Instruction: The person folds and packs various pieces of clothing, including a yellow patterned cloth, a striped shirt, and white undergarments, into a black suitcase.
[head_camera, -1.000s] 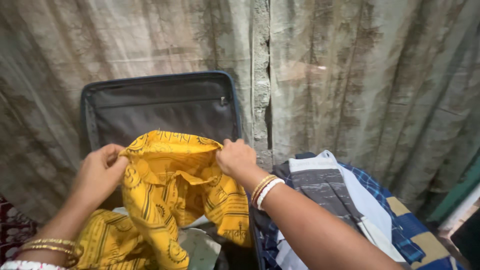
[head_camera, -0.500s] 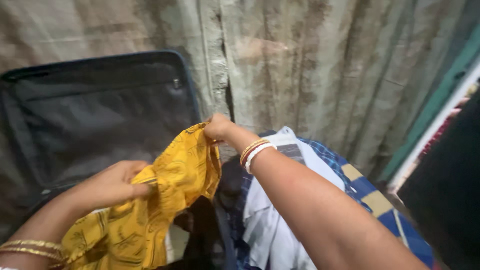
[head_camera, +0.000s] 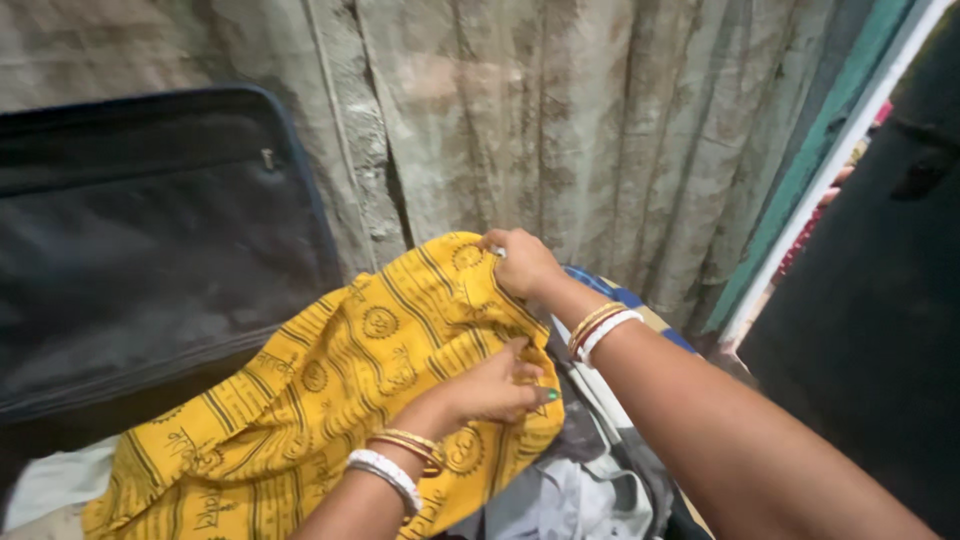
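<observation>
A yellow printed cloth (head_camera: 330, 400) with dark stripes and round motifs lies spread across the middle of the view, draped from the lower left up to a far corner near the grey wall curtain (head_camera: 600, 130). The right hand (head_camera: 522, 262) grips that far corner, fingers curled and pinching the fabric edge, so the cloth hangs away below and to the left of the knuckles. The left hand (head_camera: 490, 388) rests on the near right edge of the cloth, fingers pressed together and bent over the hem, thumb on top; the fabric runs under its palm. Behind the cloth stands the open lid of a dark suitcase (head_camera: 150, 230). Grey and white folded clothes (head_camera: 570, 480) lie just beside the cloth's lower right edge.
</observation>
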